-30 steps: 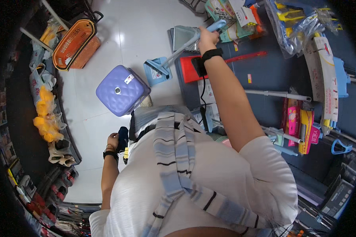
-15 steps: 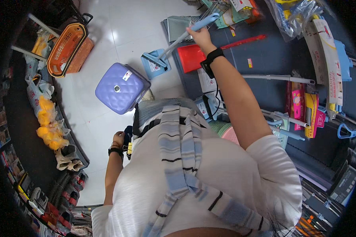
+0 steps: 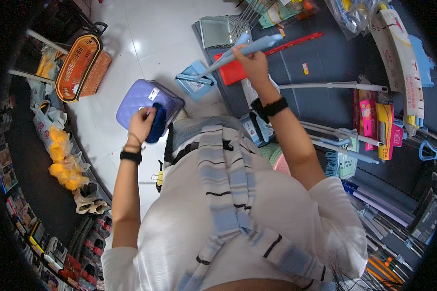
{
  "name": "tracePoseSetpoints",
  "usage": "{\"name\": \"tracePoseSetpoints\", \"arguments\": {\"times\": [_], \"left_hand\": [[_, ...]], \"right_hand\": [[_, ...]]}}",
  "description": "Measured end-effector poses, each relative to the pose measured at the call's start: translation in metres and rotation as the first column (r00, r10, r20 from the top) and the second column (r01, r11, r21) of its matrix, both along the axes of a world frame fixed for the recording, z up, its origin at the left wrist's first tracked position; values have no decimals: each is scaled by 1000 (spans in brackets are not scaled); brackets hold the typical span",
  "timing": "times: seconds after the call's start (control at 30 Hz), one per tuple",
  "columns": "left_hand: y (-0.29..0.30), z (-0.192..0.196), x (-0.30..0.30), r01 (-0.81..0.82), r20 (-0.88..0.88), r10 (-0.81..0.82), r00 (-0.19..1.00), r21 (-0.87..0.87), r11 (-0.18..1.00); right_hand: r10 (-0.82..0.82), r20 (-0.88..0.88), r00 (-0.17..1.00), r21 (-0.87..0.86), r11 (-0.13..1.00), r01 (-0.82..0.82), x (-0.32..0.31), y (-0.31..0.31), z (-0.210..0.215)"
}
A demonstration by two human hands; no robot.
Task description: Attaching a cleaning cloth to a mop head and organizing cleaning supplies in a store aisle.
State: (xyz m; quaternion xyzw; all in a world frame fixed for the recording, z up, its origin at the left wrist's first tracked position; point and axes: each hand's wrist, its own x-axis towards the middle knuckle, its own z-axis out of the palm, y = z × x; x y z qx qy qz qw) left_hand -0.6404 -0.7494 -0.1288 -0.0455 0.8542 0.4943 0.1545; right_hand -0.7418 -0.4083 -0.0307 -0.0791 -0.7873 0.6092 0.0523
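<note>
My right hand (image 3: 255,68) is closed around the upper part of a light blue broom (image 3: 221,64). A second light blue handle end shows beside it, probably the dustpan's. On the floor below, the broom's head is against a light blue dustpan (image 3: 199,91). My left hand (image 3: 141,125) grips a dark blue cloth (image 3: 157,124), bunched up and hanging down in front of a purple quilted stool (image 3: 135,99). The hand and cloth hide part of the stool's top.
A red dustpan (image 3: 232,72) and a grey dustpan (image 3: 215,32) lie on the dark low shelf at right, with mop poles (image 3: 335,87) and packaged cleaning goods. An orange basket (image 3: 88,68) stands at the far left. Bagged yellow items (image 3: 63,162) line the left shelf.
My left hand has risen from beside my waist to the stool, bringing the dark blue cloth forward. My right hand has shifted slightly down and right, and the broom has turned against the dustpan.
</note>
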Motion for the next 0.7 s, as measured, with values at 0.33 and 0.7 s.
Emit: {"name": "tracePoseSetpoints", "arguments": {"times": [0.33, 0.7], "left_hand": [[128, 53, -106, 496, -243, -489, 838, -35, 868], [232, 50, -134, 744, -93, -743, 663, -27, 668]], "right_hand": [[110, 86, 990, -57, 993, -106, 75, 29, 0], [82, 52, 995, 15, 996, -82, 93, 41, -5]]}}
